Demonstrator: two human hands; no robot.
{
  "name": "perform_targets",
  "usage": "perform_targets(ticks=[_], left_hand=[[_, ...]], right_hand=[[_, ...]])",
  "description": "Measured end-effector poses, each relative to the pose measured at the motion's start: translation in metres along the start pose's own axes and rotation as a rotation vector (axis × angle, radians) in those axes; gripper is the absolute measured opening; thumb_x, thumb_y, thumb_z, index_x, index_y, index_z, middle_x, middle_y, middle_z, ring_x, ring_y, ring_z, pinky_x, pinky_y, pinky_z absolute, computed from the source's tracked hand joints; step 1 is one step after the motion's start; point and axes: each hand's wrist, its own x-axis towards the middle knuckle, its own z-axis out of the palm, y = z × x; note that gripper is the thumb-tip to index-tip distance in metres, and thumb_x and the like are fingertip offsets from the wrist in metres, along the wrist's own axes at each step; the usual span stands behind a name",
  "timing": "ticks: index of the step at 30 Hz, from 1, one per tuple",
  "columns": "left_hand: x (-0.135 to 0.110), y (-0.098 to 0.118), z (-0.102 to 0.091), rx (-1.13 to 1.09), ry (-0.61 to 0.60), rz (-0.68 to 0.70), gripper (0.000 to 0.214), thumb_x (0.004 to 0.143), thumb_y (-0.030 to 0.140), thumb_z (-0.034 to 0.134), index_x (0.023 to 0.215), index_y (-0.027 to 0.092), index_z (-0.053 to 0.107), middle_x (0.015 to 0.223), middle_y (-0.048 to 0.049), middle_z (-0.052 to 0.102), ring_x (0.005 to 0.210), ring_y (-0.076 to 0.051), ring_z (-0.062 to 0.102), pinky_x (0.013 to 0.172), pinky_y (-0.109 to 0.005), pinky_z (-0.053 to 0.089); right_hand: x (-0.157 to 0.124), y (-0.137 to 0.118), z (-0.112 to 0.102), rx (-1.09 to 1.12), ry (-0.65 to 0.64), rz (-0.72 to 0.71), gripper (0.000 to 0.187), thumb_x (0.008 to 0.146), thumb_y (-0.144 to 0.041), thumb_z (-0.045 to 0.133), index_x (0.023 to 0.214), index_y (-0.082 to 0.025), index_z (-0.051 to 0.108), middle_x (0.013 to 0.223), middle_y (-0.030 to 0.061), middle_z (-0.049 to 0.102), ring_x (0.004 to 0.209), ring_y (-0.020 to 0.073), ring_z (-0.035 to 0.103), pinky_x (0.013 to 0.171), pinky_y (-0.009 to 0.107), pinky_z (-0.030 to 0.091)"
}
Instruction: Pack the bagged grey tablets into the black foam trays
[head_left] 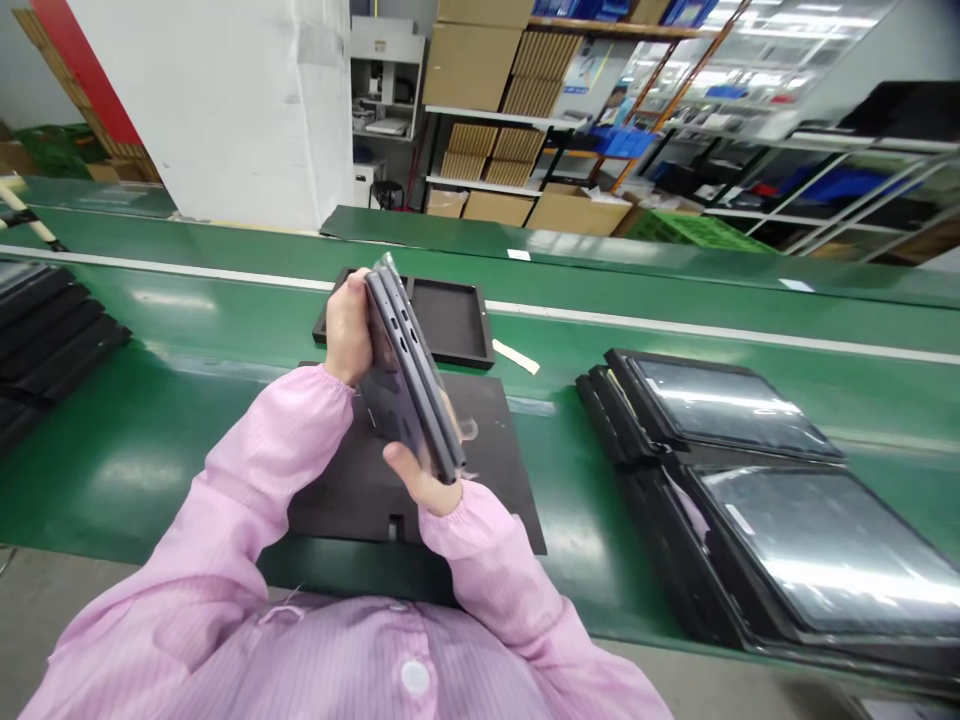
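Note:
Two flat grey device panels (411, 375), pressed face to face and tilted on edge, are held up between my hands. Small port cutouts show along their narrow side, and clear film sticks out at the edges. Round the upper end is my left hand (349, 330), its fingers partly hidden behind the panels. My right hand (427, 480) grips the lower end, thumb on the near face and fingers mostly behind. Below them lies a dark flat board (487, 480) on the green bench. Behind is a black divided tray (454, 315).
At the right, black trays (637, 500) are stacked with film-covered panels (832, 540) on top. More black trays (52, 350) are piled at the left. A cream strip (516, 356) lies by the divided tray. Beyond the green bench (187, 420) stand a white-wrapped block (232, 110) and shelves with cartons.

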Motion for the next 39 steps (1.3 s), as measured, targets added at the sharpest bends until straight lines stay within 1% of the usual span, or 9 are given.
perform_targets(ticks=[4, 8, 10, 14, 18, 24, 31, 36, 39], left_hand=[[0.013, -0.007, 0.010, -0.127, -0.163, -0.095, 0.066, 0.077, 0.085, 0.044, 0.063, 0.021, 0.050, 0.055, 0.0024, 0.042, 0.053, -0.012, 0.040, 0.052, -0.028, 0.034], [0.010, -0.007, 0.012, -0.198, -0.253, -0.102, 0.065, 0.079, 0.082, 0.046, 0.062, 0.020, 0.051, 0.053, 0.0025, 0.044, 0.050, -0.011, 0.039, 0.051, -0.027, 0.032], [0.008, -0.005, 0.013, -0.224, -0.306, -0.095, 0.064, 0.081, 0.081, 0.045, 0.062, 0.020, 0.051, 0.053, 0.0023, 0.044, 0.050, -0.011, 0.039, 0.051, -0.028, 0.031], [0.003, -0.001, 0.016, -0.205, -0.395, -0.054, 0.063, 0.084, 0.079, 0.042, 0.061, 0.020, 0.048, 0.054, 0.0013, 0.044, 0.050, -0.012, 0.037, 0.051, -0.030, 0.028], [0.000, 0.002, 0.018, -0.150, -0.442, -0.003, 0.064, 0.086, 0.078, 0.038, 0.060, 0.020, 0.047, 0.053, 0.0014, 0.041, 0.049, -0.012, 0.035, 0.050, -0.031, 0.025], [-0.001, 0.006, 0.021, -0.129, -0.454, -0.058, 0.067, 0.081, 0.084, 0.039, 0.060, 0.020, 0.047, 0.053, 0.0016, 0.042, 0.048, -0.012, 0.035, 0.051, -0.031, 0.027], [0.001, -0.001, 0.023, -0.105, -0.408, -0.019, 0.067, 0.082, 0.084, 0.036, 0.059, 0.021, 0.044, 0.055, 0.0014, 0.041, 0.049, -0.012, 0.037, 0.051, -0.031, 0.028], [0.001, -0.003, 0.025, -0.131, -0.422, -0.044, 0.067, 0.082, 0.084, 0.037, 0.060, 0.021, 0.046, 0.055, 0.0016, 0.042, 0.049, -0.011, 0.036, 0.051, -0.030, 0.030], [0.000, -0.003, 0.025, -0.115, -0.403, -0.086, 0.068, 0.080, 0.084, 0.038, 0.059, 0.020, 0.048, 0.056, 0.0013, 0.041, 0.051, -0.012, 0.039, 0.052, -0.029, 0.033]], right_hand=[[0.002, -0.016, -0.017, 0.099, -0.121, -0.205, 0.100, 0.071, -0.069, 0.072, 0.153, -0.026, 0.032, 0.156, 0.0122, 0.039, 0.145, 0.0339, 0.039, 0.120, 0.052, 0.033], [0.003, -0.032, -0.039, 0.163, -0.225, -0.095, 0.089, 0.077, -0.076, 0.061, 0.149, -0.027, 0.042, 0.157, 0.0098, 0.041, 0.145, 0.0347, 0.039, 0.113, 0.052, 0.042], [0.003, -0.040, -0.043, 0.153, -0.191, -0.043, 0.077, 0.081, -0.072, 0.061, 0.143, -0.028, 0.051, 0.152, 0.0088, 0.048, 0.141, 0.0338, 0.045, 0.109, 0.050, 0.048], [0.000, -0.053, -0.040, 0.118, -0.040, -0.001, 0.054, 0.084, -0.045, 0.070, 0.134, -0.028, 0.059, 0.141, 0.0080, 0.060, 0.129, 0.0289, 0.058, 0.100, 0.042, 0.055], [-0.002, -0.058, -0.040, 0.100, 0.006, 0.021, 0.042, 0.085, -0.026, 0.065, 0.127, -0.027, 0.064, 0.135, 0.0066, 0.064, 0.125, 0.0273, 0.062, 0.094, 0.039, 0.059], [-0.003, -0.059, -0.042, 0.061, 0.046, -0.004, 0.041, 0.083, -0.016, 0.056, 0.122, -0.025, 0.067, 0.130, 0.0045, 0.068, 0.119, 0.0255, 0.066, 0.098, 0.040, 0.059], [-0.002, -0.057, -0.037, 0.052, 0.077, 0.003, 0.038, 0.088, -0.018, 0.052, 0.123, -0.026, 0.066, 0.130, 0.0023, 0.068, 0.118, 0.0232, 0.067, 0.096, 0.037, 0.060], [-0.003, -0.055, -0.037, 0.072, 0.090, -0.025, 0.041, 0.089, -0.015, 0.051, 0.125, -0.030, 0.065, 0.130, -0.0009, 0.068, 0.119, 0.0217, 0.066, 0.097, 0.036, 0.059], [-0.004, -0.055, -0.038, 0.089, 0.080, -0.009, 0.040, 0.090, -0.019, 0.053, 0.127, -0.029, 0.063, 0.129, 0.0013, 0.068, 0.118, 0.0237, 0.066, 0.096, 0.038, 0.059]])
